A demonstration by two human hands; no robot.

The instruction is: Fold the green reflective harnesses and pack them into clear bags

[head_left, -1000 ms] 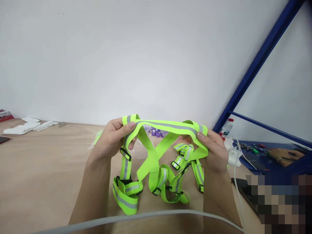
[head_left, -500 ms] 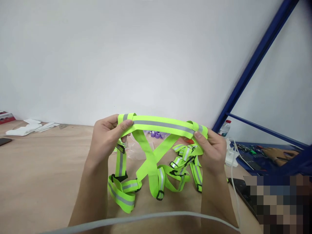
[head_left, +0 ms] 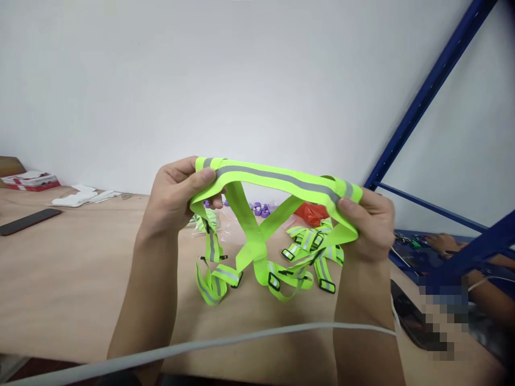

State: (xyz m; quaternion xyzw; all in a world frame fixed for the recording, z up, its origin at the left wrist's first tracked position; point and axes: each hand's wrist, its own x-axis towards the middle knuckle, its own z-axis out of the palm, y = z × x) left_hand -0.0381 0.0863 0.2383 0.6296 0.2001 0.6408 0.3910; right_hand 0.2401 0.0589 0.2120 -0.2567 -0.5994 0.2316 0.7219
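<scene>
Between my two hands a neon-yellow reflective vest (head_left: 277,179) made of elastic straps with a grey stripe is held up. My left hand (head_left: 173,198) pinches one end of its top strap, thumb in front and fingers behind. The other end is pinched by my right hand (head_left: 368,220) in the same way. Below, the straps cross in an X and hang toward the table, with black buckles on them. Behind my right hand lies a heap of similar yellow straps (head_left: 309,238) with black buckles. Part of the heap is hidden by the held vest.
Purple objects (head_left: 261,209) and a red bag (head_left: 311,213) lie behind the vest. White pieces (head_left: 80,197), a red-and-white box (head_left: 30,180) and a dark flat object (head_left: 30,221) are at left. A white cable (head_left: 241,336) crosses in front. Right: blue frame (head_left: 426,88), a phone (head_left: 414,316), another person's hand (head_left: 442,244).
Both hands have risen in view and moved slightly farther apart with the vest. The view has shifted, bringing more of the left box and the red bag into sight.
</scene>
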